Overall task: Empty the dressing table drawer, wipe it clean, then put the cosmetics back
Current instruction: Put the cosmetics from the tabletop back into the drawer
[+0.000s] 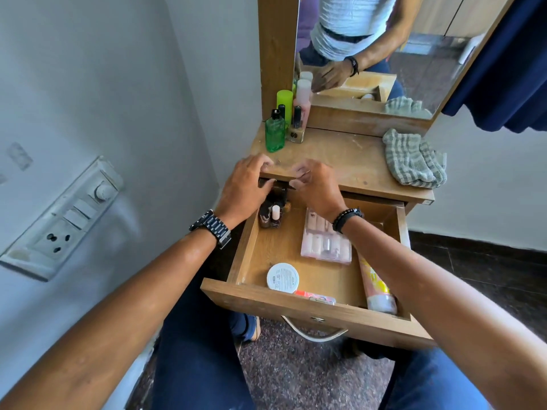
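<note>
Open drawer (299, 300) holding cosmetics, left hand (247, 187) and right hand (313, 187) curled at its back corner, grasp hidden, striped cloth (414, 158) on worktop (349, 161)

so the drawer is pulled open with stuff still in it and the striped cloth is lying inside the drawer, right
Not quite. The head view shows the drawer pulled open with cosmetics still in it, such as the round white tin and the tube, but the striped cloth lies on the tabletop at its right end, not inside the drawer.
</note>
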Demonstrator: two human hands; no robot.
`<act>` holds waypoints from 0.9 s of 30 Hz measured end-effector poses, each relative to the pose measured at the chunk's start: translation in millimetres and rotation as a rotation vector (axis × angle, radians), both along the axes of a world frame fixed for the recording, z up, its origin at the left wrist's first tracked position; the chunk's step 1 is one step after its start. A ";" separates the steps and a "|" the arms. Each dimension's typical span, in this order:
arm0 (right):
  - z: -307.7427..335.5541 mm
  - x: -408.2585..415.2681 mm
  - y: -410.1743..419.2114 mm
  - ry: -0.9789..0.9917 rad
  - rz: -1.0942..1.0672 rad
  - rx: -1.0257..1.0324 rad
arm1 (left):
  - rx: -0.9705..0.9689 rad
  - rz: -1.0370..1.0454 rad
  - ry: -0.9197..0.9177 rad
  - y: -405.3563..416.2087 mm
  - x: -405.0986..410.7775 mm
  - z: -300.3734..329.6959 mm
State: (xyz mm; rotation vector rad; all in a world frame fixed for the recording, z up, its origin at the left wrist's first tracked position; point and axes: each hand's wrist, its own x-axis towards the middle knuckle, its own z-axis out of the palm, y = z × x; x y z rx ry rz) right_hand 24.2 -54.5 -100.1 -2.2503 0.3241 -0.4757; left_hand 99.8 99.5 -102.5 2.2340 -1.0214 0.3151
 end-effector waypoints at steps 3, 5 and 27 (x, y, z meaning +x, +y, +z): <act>18.0 23.6 -14.1 -0.059 -0.077 -0.045 | -0.136 0.060 0.034 -21.4 11.3 13.5; 30.0 38.6 -21.3 -0.096 -0.128 -0.101 | -0.196 0.105 0.083 -35.9 19.1 22.6; 50.5 74.4 -33.3 -0.163 -0.185 -0.074 | -0.282 0.213 0.313 -54.3 46.8 33.5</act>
